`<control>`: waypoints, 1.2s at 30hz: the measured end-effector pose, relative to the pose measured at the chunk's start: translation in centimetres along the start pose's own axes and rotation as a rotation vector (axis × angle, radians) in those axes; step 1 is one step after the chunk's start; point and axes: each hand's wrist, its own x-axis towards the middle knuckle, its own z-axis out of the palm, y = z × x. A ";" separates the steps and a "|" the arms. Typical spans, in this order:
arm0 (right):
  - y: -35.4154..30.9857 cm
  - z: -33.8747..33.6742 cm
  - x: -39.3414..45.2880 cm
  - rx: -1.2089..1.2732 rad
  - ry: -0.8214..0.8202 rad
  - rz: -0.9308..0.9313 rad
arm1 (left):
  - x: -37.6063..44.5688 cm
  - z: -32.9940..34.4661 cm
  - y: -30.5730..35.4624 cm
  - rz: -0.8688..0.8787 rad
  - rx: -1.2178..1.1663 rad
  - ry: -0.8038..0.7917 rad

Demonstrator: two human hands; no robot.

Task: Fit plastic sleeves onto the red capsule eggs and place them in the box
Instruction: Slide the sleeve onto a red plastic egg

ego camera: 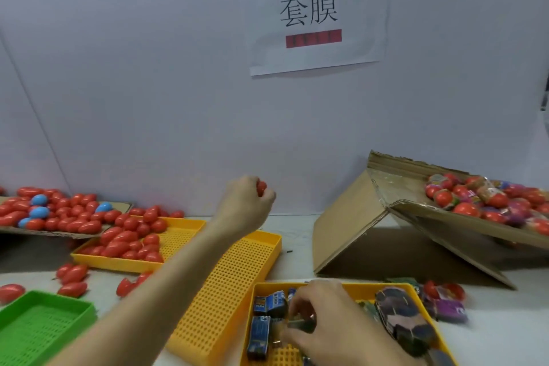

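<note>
A pale tabletop point(300, 235) runs up to a white wall carrying a paper sign point(316, 13), and below the sign the left hand point(245, 205) is raised with its fingers curled round a red egg point(261, 188). Lower still, the right hand point(323, 321) pinches a sleeve point(300, 324) in a yellow tray point(350, 288). The cardboard box point(439, 217) of wrapped eggs sits down to the sign's right.

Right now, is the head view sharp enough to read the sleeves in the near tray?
Head view: no. The printed plastic sleeves in the yellow perforated tray are motion-blurred, as is the right hand; the wall sign reads sharp; wide-angle bending at the edges.
</note>
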 end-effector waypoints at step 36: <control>1.8 -1.5 -0.8 0.571 0.148 0.165 | -8.2 4.9 -1.1 -0.281 -0.831 -0.069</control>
